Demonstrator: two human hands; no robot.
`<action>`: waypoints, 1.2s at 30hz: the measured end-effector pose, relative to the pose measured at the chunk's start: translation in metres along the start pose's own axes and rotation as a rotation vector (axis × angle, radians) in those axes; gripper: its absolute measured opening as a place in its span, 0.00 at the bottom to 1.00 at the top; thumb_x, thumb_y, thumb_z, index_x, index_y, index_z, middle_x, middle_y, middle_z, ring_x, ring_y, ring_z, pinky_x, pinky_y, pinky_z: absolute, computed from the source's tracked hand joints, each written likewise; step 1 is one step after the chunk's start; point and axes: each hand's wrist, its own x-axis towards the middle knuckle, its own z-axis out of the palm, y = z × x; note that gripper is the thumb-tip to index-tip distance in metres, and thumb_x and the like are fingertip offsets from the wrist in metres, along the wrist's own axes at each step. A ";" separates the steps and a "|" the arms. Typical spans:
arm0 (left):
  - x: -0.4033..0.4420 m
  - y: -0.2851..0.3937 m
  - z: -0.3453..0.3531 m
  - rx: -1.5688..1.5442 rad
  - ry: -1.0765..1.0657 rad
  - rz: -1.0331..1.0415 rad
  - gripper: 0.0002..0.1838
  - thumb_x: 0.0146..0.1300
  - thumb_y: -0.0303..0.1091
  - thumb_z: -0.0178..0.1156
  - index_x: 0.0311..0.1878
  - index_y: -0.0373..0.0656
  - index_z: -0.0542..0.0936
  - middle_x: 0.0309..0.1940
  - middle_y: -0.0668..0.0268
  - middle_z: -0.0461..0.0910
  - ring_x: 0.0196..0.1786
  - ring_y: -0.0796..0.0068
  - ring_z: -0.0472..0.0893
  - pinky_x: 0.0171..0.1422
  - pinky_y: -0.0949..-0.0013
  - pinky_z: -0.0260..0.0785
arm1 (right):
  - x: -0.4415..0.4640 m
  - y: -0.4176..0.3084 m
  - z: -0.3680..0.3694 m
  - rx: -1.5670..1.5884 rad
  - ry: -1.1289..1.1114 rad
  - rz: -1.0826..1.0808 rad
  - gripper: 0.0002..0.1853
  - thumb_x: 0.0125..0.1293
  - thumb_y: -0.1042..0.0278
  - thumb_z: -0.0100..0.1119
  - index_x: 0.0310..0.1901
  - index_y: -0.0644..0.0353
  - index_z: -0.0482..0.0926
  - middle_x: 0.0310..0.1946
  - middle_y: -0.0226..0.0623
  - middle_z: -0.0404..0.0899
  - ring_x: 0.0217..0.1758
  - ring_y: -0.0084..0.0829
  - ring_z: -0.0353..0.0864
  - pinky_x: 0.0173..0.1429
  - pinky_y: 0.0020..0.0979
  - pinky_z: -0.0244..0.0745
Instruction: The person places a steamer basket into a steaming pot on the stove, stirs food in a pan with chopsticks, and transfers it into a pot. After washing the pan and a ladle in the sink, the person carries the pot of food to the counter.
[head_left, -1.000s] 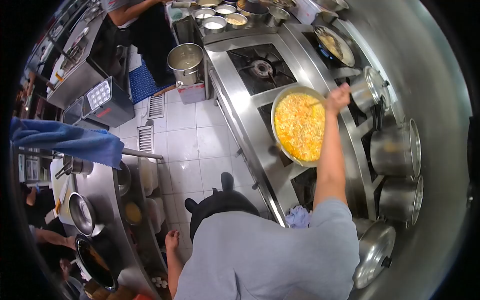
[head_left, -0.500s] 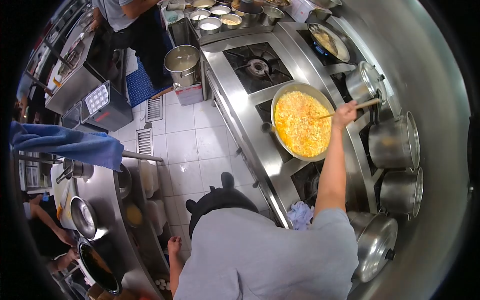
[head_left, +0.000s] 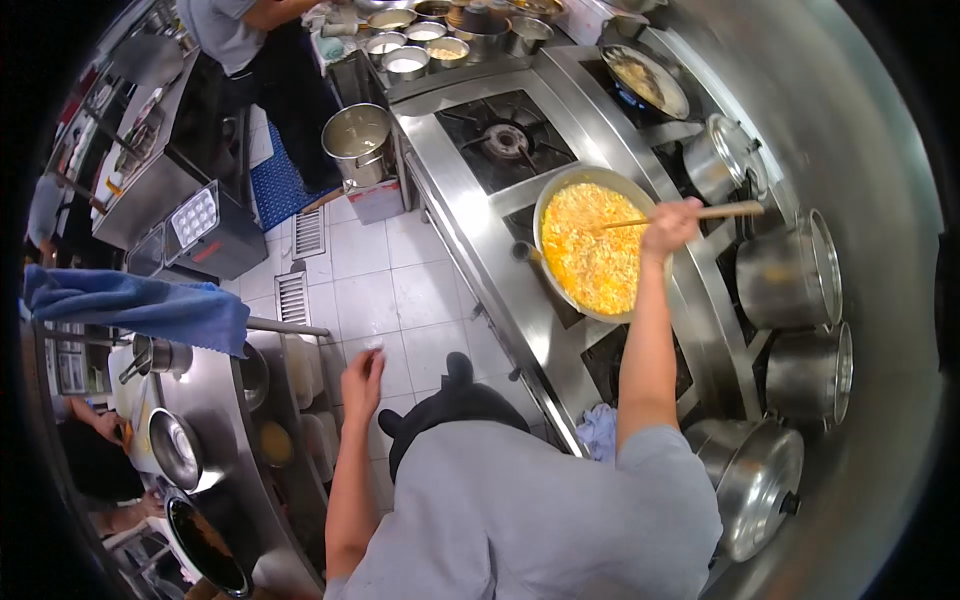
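Note:
My right hand point(head_left: 670, 228) is closed around the handle of a long wooden spoon point(head_left: 735, 210). The spoon's lower end is sunk in a chopped yellow and orange food mixture point(head_left: 595, 250), so its head is hidden. That mixture fills a wide round pan point(head_left: 570, 178) on the stove, whose short handle point(head_left: 525, 253) points toward the floor side. Away from the stove, my left hand point(head_left: 362, 382) hangs above the tiled floor with its fingers loosely bent and nothing visible in it.
Lidded pots point(head_left: 745, 490) and tall pots point(head_left: 785, 275) line the stove's back. A frying pan point(head_left: 645, 82) sits over a flame. A crumpled cloth point(head_left: 598, 432) lies at the front edge. Co-workers stand upper left and lower left, near a counter with a metal bowl point(head_left: 175, 450).
My right hand and the spoon have moved left over the pan. My left hand has risen from beside the counter and come forward above the floor. The view has shifted slightly.

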 end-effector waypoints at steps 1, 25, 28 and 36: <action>0.014 0.032 0.014 -0.007 -0.016 0.089 0.16 0.68 0.40 0.60 0.48 0.36 0.82 0.40 0.55 0.84 0.41 0.64 0.84 0.48 0.67 0.75 | -0.010 0.010 0.000 -0.161 -0.001 -0.067 0.32 0.79 0.49 0.39 0.15 0.55 0.57 0.10 0.24 0.58 0.13 0.20 0.58 0.20 0.27 0.51; 0.088 0.192 0.159 0.356 -0.333 0.872 0.23 0.56 0.50 0.69 0.27 0.35 0.81 0.27 0.53 0.79 0.33 0.52 0.79 0.40 0.56 0.73 | -0.056 -0.071 -0.023 0.065 0.065 -0.017 0.24 0.79 0.53 0.41 0.23 0.54 0.59 0.13 0.24 0.58 0.13 0.18 0.56 0.19 0.25 0.51; 0.065 0.195 0.154 0.413 -0.375 0.817 0.26 0.56 0.54 0.68 0.28 0.35 0.81 0.28 0.54 0.80 0.34 0.52 0.80 0.39 0.54 0.73 | -0.063 -0.041 -0.013 -0.175 0.022 0.050 0.26 0.79 0.52 0.41 0.21 0.53 0.57 0.12 0.23 0.57 0.14 0.16 0.56 0.19 0.25 0.48; 0.060 0.194 0.155 0.433 -0.325 0.862 0.22 0.60 0.51 0.66 0.34 0.36 0.82 0.30 0.54 0.80 0.36 0.51 0.81 0.40 0.55 0.74 | -0.027 -0.033 -0.070 -0.417 0.229 -0.029 0.31 0.78 0.51 0.44 0.16 0.61 0.60 0.10 0.28 0.59 0.16 0.22 0.58 0.22 0.35 0.53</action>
